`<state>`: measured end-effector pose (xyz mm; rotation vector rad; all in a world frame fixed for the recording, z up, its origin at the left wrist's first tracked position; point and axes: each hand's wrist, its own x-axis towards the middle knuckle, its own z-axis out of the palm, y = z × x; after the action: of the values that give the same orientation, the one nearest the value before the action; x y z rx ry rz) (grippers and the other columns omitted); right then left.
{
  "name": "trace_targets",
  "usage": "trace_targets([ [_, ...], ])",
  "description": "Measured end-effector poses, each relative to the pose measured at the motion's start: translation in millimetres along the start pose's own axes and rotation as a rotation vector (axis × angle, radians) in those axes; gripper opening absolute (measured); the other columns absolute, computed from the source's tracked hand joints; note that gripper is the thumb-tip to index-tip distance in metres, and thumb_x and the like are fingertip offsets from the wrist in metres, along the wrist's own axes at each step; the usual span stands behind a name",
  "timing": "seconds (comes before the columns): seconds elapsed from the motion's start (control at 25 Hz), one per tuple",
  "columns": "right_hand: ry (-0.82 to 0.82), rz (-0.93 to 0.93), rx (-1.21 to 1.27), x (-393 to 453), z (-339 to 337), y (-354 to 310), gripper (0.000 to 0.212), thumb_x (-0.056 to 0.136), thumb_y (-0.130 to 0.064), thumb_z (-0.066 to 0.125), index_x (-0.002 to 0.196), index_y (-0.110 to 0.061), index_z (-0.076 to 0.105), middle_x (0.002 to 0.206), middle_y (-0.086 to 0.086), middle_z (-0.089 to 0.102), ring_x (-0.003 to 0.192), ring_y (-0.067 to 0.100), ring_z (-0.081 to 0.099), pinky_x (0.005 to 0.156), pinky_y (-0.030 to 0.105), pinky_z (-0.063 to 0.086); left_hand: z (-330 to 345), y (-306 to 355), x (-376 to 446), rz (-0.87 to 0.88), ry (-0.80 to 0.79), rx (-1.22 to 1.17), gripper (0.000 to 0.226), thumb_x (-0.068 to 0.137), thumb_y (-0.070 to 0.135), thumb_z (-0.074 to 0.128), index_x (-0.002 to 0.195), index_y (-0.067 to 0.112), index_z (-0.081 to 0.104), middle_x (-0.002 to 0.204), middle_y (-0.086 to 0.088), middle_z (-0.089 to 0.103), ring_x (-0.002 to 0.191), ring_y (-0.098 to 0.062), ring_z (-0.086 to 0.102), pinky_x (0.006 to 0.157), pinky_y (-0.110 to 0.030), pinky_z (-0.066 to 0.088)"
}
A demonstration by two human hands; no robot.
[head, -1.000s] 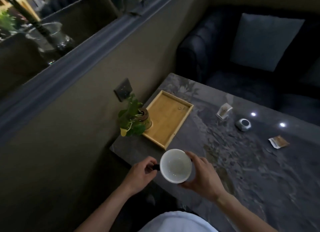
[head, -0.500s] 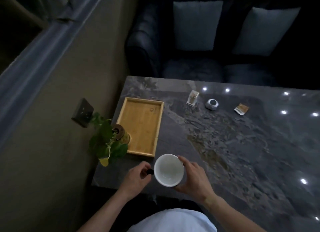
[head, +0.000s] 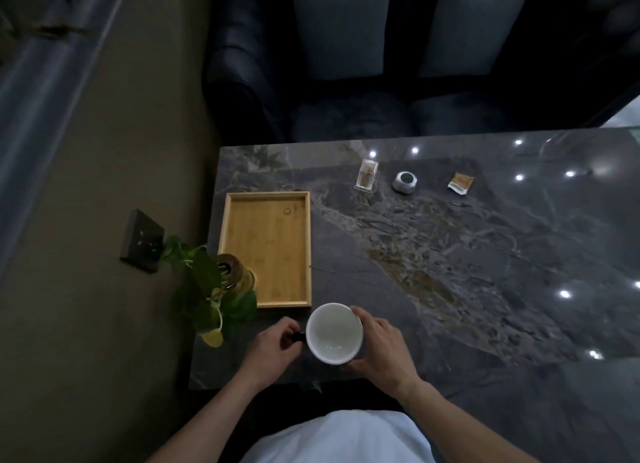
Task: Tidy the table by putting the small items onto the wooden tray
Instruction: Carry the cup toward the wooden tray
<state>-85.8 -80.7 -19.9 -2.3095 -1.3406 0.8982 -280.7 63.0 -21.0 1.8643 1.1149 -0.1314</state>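
Observation:
A white mug with a dark handle stands near the table's front edge, just below the wooden tray. My left hand pinches the mug's handle. My right hand wraps around the mug's right side. Nothing lies inside the tray, which sits at the table's left side. Far across the table lie a clear toothpick box, a small round silver object and a torn brown sachet, in a row.
A potted plant in a glass jar stands at the tray's near left corner, leaves overhanging the table edge. The dark marble table stretches right. A dark sofa with two cushions stands beyond it. A wall socket is at left.
The head camera has swung right and downward, so the table now appears squarer and more of it shows. Both hands stay on the mug at the front edge.

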Motion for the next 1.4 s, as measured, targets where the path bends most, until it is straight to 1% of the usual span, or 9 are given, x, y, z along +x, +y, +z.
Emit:
trace_targets([
  [0.24,-0.015,0.015,-0.008,4,2,-2,0.112,0.050,-0.078,0.068,0.145,-0.039,0.023,0.136,-0.012,0.054,0.125,0.016,0.046,0.104,0.038,0.035,-2,-5,1,-0.012,-0.041,-0.002,0.024,0.086,0.031,0.067,0.092,0.049,0.053,0.098,0.016,0.064,0.093,-0.001,0.061,0.076,-0.023,0.052],
  [0.4,-0.007,0.022,0.002,5,5,-2,0.108,0.052,-0.078,0.069,0.143,-0.043,0.021,0.134,-0.013,0.055,0.123,0.015,0.047,0.103,0.037,0.036,-3,-4,3,-0.025,-0.046,-0.021,0.029,0.087,0.030,0.066,0.087,0.055,0.050,0.098,0.017,0.063,0.092,0.000,0.060,0.071,-0.017,0.046],
  [0.64,-0.016,0.023,-0.016,7,4,-1,0.107,0.053,-0.075,0.070,0.143,-0.043,0.021,0.134,-0.014,0.055,0.123,0.015,0.047,0.103,0.037,0.036,-3,-4,4,-0.023,-0.042,-0.011,0.030,0.087,0.032,0.066,0.085,0.056,0.049,0.094,0.021,0.061,0.089,0.004,0.058,0.068,-0.015,0.044],
  [0.76,-0.015,0.028,-0.014,7,4,-1,0.106,0.053,-0.074,0.070,0.142,-0.043,0.021,0.133,-0.014,0.055,0.122,0.015,0.048,0.102,0.037,0.036,-5,-5,4,-0.016,-0.051,-0.003,0.027,0.087,0.033,0.066,0.088,0.054,0.049,0.094,0.023,0.059,0.089,0.007,0.056,0.067,-0.012,0.042],
  [0.88,-0.013,0.030,-0.010,6,4,-1,0.107,0.052,-0.074,0.069,0.142,-0.043,0.021,0.132,-0.013,0.056,0.122,0.015,0.049,0.101,0.037,0.036,-5,-5,6,-0.008,-0.059,-0.005,0.021,0.087,0.033,0.065,0.094,0.047,0.052,0.096,0.021,0.060,0.090,0.006,0.056,0.069,-0.015,0.044],
  [1.04,-0.011,0.034,-0.021,6,4,0,0.110,0.052,-0.076,0.068,0.144,-0.040,0.020,0.135,-0.013,0.054,0.123,0.016,0.048,0.101,0.038,0.037,-6,-5,8,-0.008,-0.066,-0.001,0.018,0.087,0.032,0.065,0.098,0.042,0.055,0.097,0.020,0.060,0.090,0.006,0.056,0.074,-0.020,0.046],
  [1.24,-0.022,0.070,0.027,3,4,-2,0.110,0.052,-0.072,0.071,0.144,-0.045,0.018,0.135,-0.011,0.054,0.124,0.017,0.048,0.099,0.039,0.041,-10,-4,9,-0.015,-0.101,0.009,0.018,0.088,0.033,0.065,0.098,0.044,0.054,0.102,0.017,0.061,0.094,0.002,0.057,0.074,-0.021,0.046],
  [1.32,-0.056,0.090,0.053,1,1,-1,0.107,0.053,-0.068,0.072,0.143,-0.050,0.015,0.134,-0.012,0.055,0.125,0.017,0.047,0.097,0.041,0.043,-12,-4,11,-0.029,-0.125,0.024,0.019,0.087,0.035,0.065,0.099,0.045,0.054,0.103,0.016,0.061,0.096,-0.001,0.057,0.076,-0.022,0.046],
  [1.4,-0.094,0.104,0.052,1,-4,3,0.105,0.056,-0.065,0.070,0.144,-0.050,0.015,0.136,-0.012,0.054,0.126,0.018,0.046,0.096,0.041,0.044,-14,-3,12,-0.019,-0.138,0.052,0.020,0.087,0.036,0.066,0.101,0.045,0.054,0.103,0.016,0.061,0.096,-0.001,0.058,0.076,-0.022,0.047],
])
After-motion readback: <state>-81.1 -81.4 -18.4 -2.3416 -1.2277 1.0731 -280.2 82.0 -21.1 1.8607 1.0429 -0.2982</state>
